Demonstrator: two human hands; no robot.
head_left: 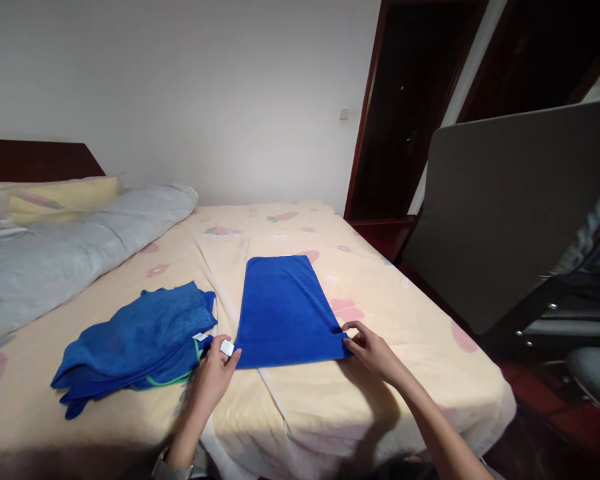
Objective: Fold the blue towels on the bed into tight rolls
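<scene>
A blue towel (pixel 285 310) lies spread flat on the bed (pixel 360 393), folded into a long rectangle. My left hand (pixel 215 375) pinches its near left corner, where a small white tag sticks out. My right hand (pixel 373 350) pinches the near right corner. Both hands rest low on the sheet. To the left of my left hand sits a loose pile of blue towels (pixel 137 340), one with a green edge.
A grey duvet (pixel 65 250) and a yellow pillow (pixel 63 197) lie along the bed's far left. A grey board (pixel 515 200) leans at the right beside a dark doorway (pixel 405 113). A chair (pixel 580 320) stands at the far right.
</scene>
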